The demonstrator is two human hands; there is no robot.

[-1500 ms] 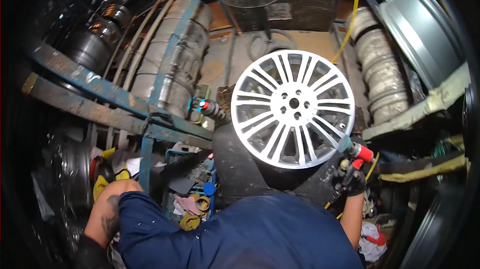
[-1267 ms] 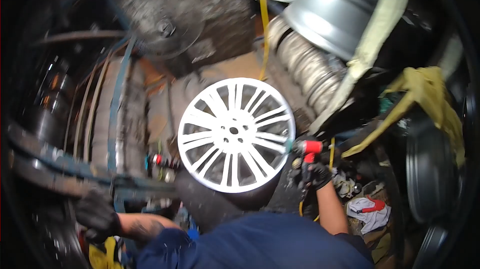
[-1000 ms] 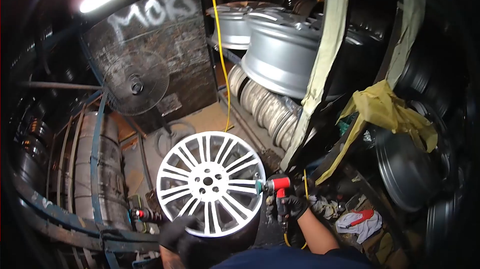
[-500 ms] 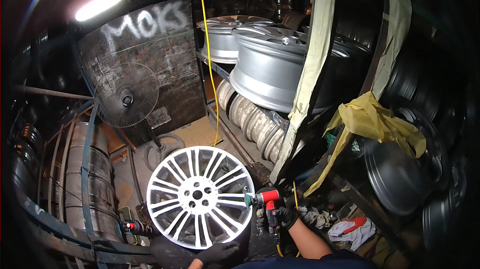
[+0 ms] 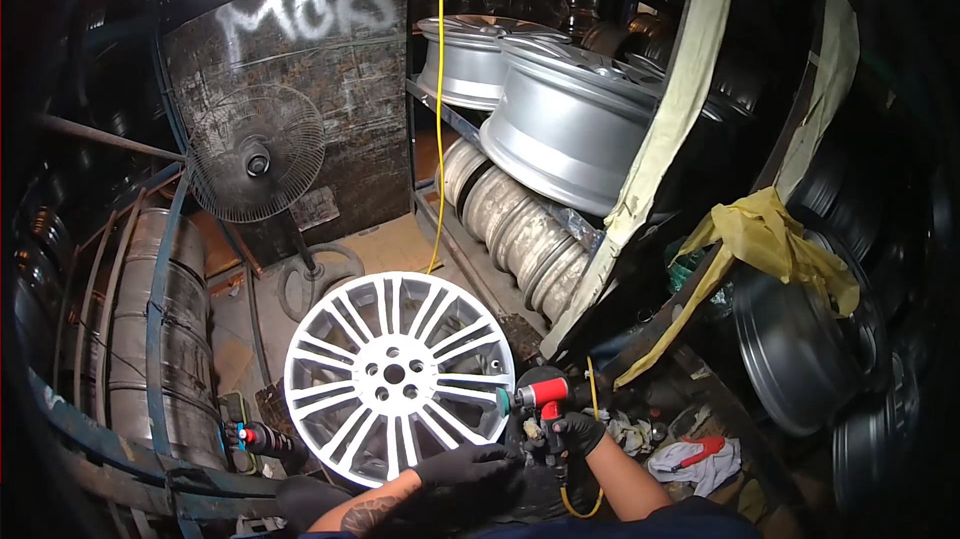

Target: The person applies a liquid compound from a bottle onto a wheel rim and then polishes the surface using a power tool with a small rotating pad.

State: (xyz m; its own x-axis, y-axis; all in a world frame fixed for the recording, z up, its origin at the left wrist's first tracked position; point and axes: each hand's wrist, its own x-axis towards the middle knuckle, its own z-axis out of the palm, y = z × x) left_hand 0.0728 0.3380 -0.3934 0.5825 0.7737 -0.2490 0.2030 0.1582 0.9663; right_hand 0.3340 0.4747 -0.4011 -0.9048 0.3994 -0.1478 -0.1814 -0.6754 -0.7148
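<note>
at the wheel (image 5: 411, 379), red tool (image 5: 545, 392), partly hidden by right fingers (image 5: 566, 428)

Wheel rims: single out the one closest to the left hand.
The white-spoked wheel rim at the front, its lower edge by the left hand; the silver rims on the rack and dark rims at picture right sit farther off.

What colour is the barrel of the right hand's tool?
The barrel is red, clearest in the head view.

We note that the left hand (image 5: 470, 466), earlier out beside the blue rack (image 5: 156, 329), has moved to the wheel's (image 5: 405, 351) near edge, closer to the right hand (image 5: 580, 434).
</note>
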